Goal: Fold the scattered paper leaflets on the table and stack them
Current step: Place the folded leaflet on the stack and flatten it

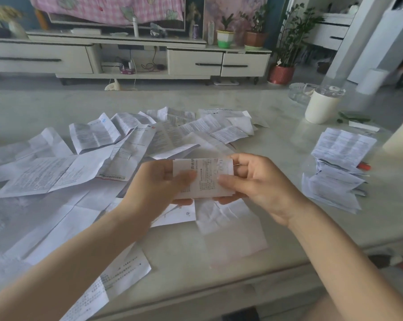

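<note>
**Both hands pinch one folded leaflet over the table**

Nearest us, along the near edge of the table [219, 281], we see a printed sheet [117, 274] lying open towards the left corner. A creased, blank-looking sheet [228, 228] lies just beside it, nearer the middle. Above these, our left hand [154, 186] and right hand [258, 181] hold a small folded leaflet [205, 177] between them, lifted off the table over its near middle. Each hand pinches one side of it, thumb pressed on the printed front and fingers curled behind. The leaflet faces us roughly upright, and its print is too small to read.

Behind and to the left of the hands, the scattered leaflets [80, 167] lie unfolded and overlapping, from the left edge across to the middle of the table. Well apart from them, by the right edge, we see the stack of folded leaflets [334, 172], loose and uneven, with a red object [363, 166] just beside it. Towards the far right corner stands a white cup [321, 107] with a clear lid, and a glass dish [299, 91] behind it. Beyond the table, a low white cabinet [191, 61] and potted plants [288, 42] line the wall.
</note>
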`<state>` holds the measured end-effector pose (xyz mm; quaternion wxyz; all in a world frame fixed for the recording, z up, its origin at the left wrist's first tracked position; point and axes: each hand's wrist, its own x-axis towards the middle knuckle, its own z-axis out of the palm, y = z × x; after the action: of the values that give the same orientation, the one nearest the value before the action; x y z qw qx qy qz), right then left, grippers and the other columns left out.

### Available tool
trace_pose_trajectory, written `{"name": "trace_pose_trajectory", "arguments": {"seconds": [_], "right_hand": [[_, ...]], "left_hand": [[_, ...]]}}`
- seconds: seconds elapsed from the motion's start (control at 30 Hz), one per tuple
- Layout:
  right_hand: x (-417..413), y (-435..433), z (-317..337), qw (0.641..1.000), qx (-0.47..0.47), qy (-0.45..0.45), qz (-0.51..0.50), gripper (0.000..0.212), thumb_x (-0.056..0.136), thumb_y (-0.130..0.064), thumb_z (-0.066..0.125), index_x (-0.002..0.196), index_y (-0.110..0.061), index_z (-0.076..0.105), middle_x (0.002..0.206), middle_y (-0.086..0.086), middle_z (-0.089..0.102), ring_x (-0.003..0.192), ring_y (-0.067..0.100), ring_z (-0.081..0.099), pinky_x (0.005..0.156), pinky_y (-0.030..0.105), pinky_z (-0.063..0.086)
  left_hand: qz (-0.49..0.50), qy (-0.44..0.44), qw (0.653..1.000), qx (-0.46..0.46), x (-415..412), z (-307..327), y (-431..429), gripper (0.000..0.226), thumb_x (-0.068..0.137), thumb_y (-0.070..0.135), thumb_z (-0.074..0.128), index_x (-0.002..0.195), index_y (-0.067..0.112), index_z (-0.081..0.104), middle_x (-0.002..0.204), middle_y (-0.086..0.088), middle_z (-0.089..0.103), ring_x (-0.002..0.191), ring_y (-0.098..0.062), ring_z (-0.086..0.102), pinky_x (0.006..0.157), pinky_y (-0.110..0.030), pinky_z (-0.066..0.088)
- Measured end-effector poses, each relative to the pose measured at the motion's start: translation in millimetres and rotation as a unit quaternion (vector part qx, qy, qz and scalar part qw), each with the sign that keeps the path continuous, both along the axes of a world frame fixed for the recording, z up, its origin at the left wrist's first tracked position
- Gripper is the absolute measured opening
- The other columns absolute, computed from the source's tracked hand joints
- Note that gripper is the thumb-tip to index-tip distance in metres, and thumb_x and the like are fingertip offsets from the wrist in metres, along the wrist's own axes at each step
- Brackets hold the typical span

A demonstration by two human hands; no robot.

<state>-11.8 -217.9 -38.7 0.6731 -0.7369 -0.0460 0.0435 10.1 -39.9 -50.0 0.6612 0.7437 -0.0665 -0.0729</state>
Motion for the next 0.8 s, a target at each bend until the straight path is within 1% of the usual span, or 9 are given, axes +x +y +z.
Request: {"name": "trace_pose_trajectory", "arguments": {"seconds": [0.17,0.23,0.3,0.37,0.5,0.6,0.67,0.73,0.8], "right_hand": [[-7.0,-22.2,1.0,0.998,-0.037,-0.015,-0.055,0.010,0.085,0.004,0.061,0.089,-0.004,0.057,0.074,0.006,0.069,0.050,0.020,0.066,0.044,0.023,0.051],[-12.3,-34.2,-0.4,0.997,-0.054,-0.005,-0.052,0.008,0.086,0.000,0.062,0.089,-0.003,0.056,0.074,0.005,0.069,0.053,0.021,0.066,0.049,0.025,0.054],[-17.4,-41.8,-2.5,0.996,-0.077,-0.003,-0.049,0.010,0.087,-0.011,0.063,0.093,-0.005,0.059,0.082,0.008,0.069,0.065,0.017,0.065,0.059,0.025,0.054],[-19.6,-49.5,-4.8,0.990,-0.104,-0.027,-0.090,0.015,0.088,-0.023,0.062,0.092,-0.009,0.065,0.083,0.007,0.067,0.072,0.010,0.058,0.066,0.023,0.045],[-22.9,-64.9,-4.2,0.970,-0.106,-0.089,-0.202,0.018,0.088,-0.019,0.063,0.072,-0.012,0.067,0.063,-0.003,0.061,0.059,0.000,0.051,0.058,0.014,0.039],[-26.4,-77.6,-5.5,0.953,-0.120,-0.099,-0.259,0.021,0.081,-0.025,0.070,0.066,-0.013,0.064,0.055,-0.006,0.058,0.048,0.000,0.049,0.046,0.013,0.038],[-30.9,-89.9,-5.4,0.955,-0.095,-0.061,-0.274,0.022,0.079,-0.026,0.071,0.069,-0.009,0.064,0.056,-0.003,0.059,0.047,0.003,0.051,0.042,0.015,0.040],[-38.5,-107.1,-3.2,0.972,-0.003,0.007,-0.233,0.012,0.084,-0.018,0.066,0.076,-0.008,0.064,0.063,-0.001,0.062,0.054,0.005,0.057,0.048,0.017,0.046],[-47.2,-128.2,1.2,0.972,0.095,0.031,-0.214,0.004,0.086,-0.006,0.060,0.086,-0.006,0.064,0.072,0.000,0.066,0.063,0.009,0.062,0.056,0.018,0.052]], "left_hand": [[-0.055,0.019,0.998,-0.032,3.2,7.0,-25.0,0.010,0.078,0.007,0.068,0.087,0.012,0.069,0.079,-0.007,0.071,0.070,-0.017,0.068,0.058,-0.026,0.057],[-0.057,0.002,0.998,-0.008,3.7,7.2,-40.0,0.003,0.079,0.015,0.068,0.077,0.014,0.070,0.066,0.000,0.068,0.063,-0.013,0.064,0.057,-0.027,0.055],[-0.034,-0.059,0.997,0.041,4.5,4.3,-54.7,0.017,0.083,0.013,0.066,0.068,0.020,0.070,0.055,0.011,0.063,0.054,-0.003,0.057,0.056,-0.020,0.048],[-0.033,-0.133,0.986,0.094,0.5,4.7,-71.0,0.021,0.084,0.011,0.065,0.066,0.020,0.069,0.054,0.013,0.063,0.052,0.001,0.052,0.055,-0.017,0.044],[-0.055,-0.172,0.979,0.097,-1.7,6.7,-98.8,0.014,0.084,0.014,0.066,0.071,0.012,0.071,0.069,-0.008,0.069,0.062,-0.016,0.057,0.065,-0.033,0.052],[-0.076,-0.135,0.985,0.069,1.2,7.8,-113.7,0.019,0.081,0.024,0.066,0.068,0.012,0.068,0.065,-0.007,0.062,0.061,-0.020,0.053,0.063,-0.036,0.050],[-0.087,-0.115,0.987,0.064,2.9,8.3,-124.5,0.022,0.088,0.018,0.062,0.066,0.016,0.067,0.060,-0.002,0.059,0.055,-0.016,0.051,0.053,-0.026,0.047],[-0.092,-0.125,0.985,0.076,4.9,11.6,-139.6,0.025,0.091,0.016,0.058,0.067,0.018,0.065,0.059,-0.001,0.058,0.046,-0.011,0.049,0.044,-0.021,0.044],[-0.100,-0.126,0.984,0.074,10.5,18.0,-158.6,0.024,0.091,0.018,0.058,0.068,0.018,0.063,0.062,-0.003,0.057,0.040,-0.006,0.047,0.041,-0.018,0.043]]}}
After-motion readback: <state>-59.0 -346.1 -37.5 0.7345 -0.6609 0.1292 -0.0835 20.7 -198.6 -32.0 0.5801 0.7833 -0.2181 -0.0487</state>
